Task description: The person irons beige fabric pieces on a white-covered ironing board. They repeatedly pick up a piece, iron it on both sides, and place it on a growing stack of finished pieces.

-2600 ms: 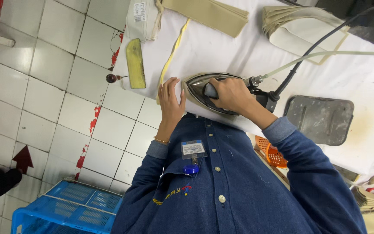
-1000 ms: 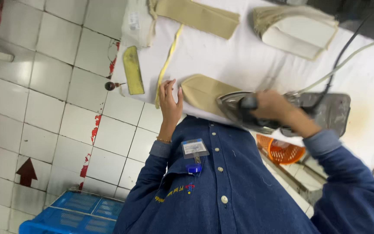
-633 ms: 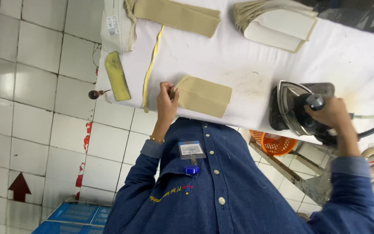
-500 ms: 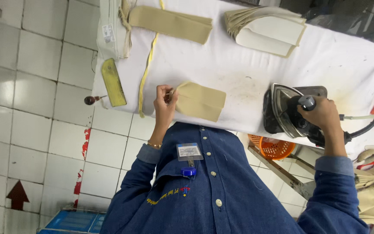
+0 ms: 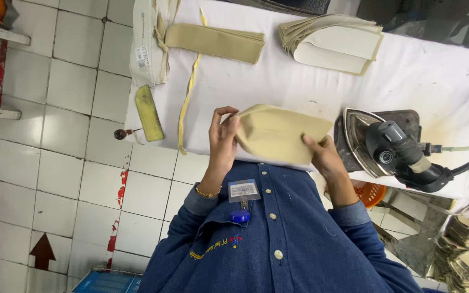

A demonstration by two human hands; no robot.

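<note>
Both hands, left hand [image 5: 222, 142] and right hand [image 5: 321, 156], are pinching a soft beige fabric piece [image 5: 278, 133], its underside hidden, above the white padded bench [image 5: 435, 76].

- The beige piece [image 5: 280, 133] between the left hand [image 5: 222, 142] and the right hand [image 5: 321, 156] is matt woven cloth, smooth and flat.
- The table cover [image 5: 435, 76] is white cloth, matt, with some brownish marks near the iron.
- The iron [image 5: 378, 144] has a shiny metal base and a dark plastic handle with a slight gloss.
- The shirt [image 5: 278, 244] is blue denim-like cloth, matt, with pale plastic buttons.
- The floor tiles [image 5: 55, 163] look white, hard and a little glossy.
- The folded stack [image 5: 329, 43] is the same matt beige cloth.
</note>
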